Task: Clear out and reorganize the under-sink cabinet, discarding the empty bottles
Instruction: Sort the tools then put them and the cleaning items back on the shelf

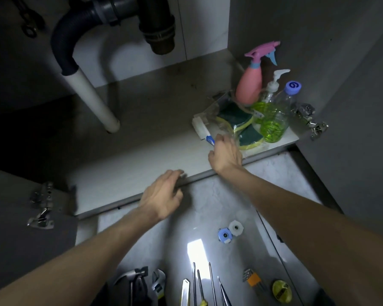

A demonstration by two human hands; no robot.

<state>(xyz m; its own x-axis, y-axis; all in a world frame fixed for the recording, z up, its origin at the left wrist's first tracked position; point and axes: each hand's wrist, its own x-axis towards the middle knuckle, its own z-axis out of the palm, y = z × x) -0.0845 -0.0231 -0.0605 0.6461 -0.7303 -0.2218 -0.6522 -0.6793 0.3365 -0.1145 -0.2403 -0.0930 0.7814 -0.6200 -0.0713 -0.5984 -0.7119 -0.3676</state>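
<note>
Standing in the right front corner of the grey cabinet floor (142, 155) are three bottles (274, 120), beside two sponges (234, 118), while the right hand (226, 154) curls near a brush (202, 131) and the left hand (164, 193) rests spread on its edge.

A single head-worn wide-angle view looks forward and steeply down from close above the floor, into the open cabinet (128, 164). Both forearms enter from the bottom edge; the cabinet's interior lies beyond the fingertips, and floor tiles (208, 208) lie behind them, nearer the camera.
</note>
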